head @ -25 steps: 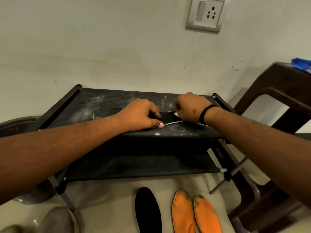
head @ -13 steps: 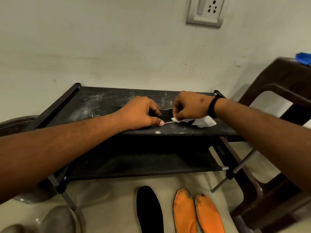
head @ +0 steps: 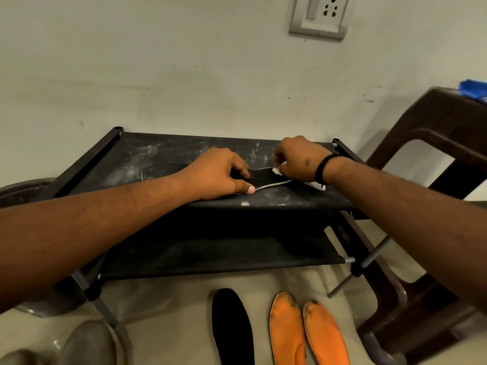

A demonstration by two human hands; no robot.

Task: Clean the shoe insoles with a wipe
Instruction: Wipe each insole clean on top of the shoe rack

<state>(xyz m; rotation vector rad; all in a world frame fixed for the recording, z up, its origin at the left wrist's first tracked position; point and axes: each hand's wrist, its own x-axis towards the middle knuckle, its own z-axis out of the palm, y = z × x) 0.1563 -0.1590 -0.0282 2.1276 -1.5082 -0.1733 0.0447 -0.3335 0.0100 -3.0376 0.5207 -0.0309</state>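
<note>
A black insole (head: 266,175) with a pale edge lies on the dusty top shelf of a black rack (head: 163,156). My left hand (head: 218,177) presses down on its middle, fingers curled over it and thumb along its near edge. My right hand (head: 297,162) grips a crumpled white wipe (head: 316,185) and holds it against the insole's right end. On the floor below lie another black insole (head: 232,327) and two orange insoles (head: 287,330), (head: 326,335).
A dark brown plastic chair (head: 432,143) stands to the right, with something blue (head: 474,90) on its seat. A dark round basin (head: 23,191) sits at the left. A grey shoe (head: 89,343) is on the floor at bottom left. A wall socket (head: 320,15) is above.
My right hand has slid the wipe back to the left and farther onto the insole; most of the wipe is now tucked under the hand. My left hand has stayed put.
</note>
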